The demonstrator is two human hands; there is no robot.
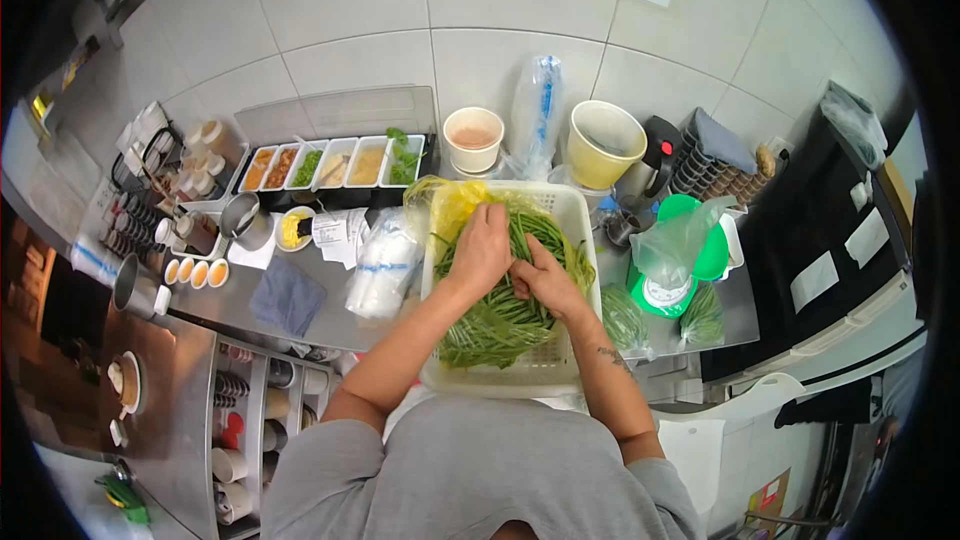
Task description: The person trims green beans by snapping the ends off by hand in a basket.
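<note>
A white plastic basket (572,210) in front of me holds a heap of long green beans (495,318). Clear plastic lies around the beans, and a yellow bag (455,208) is bunched at the basket's far left. My left hand (483,248) is closed over the beans with its fingers curled inward; the fingertips are partly hidden. Just right of it and lower, my right hand (546,282) is closed with thumb and fingers on some beans. The two hands are close together above the middle of the heap.
Left of the basket are a plastic-wrapped bundle (385,265), a blue cloth (287,297) and a row of ingredient trays (335,165). To the right stand a green scale (662,292) and bagged beans (622,318). Tubs (606,145) line the back wall.
</note>
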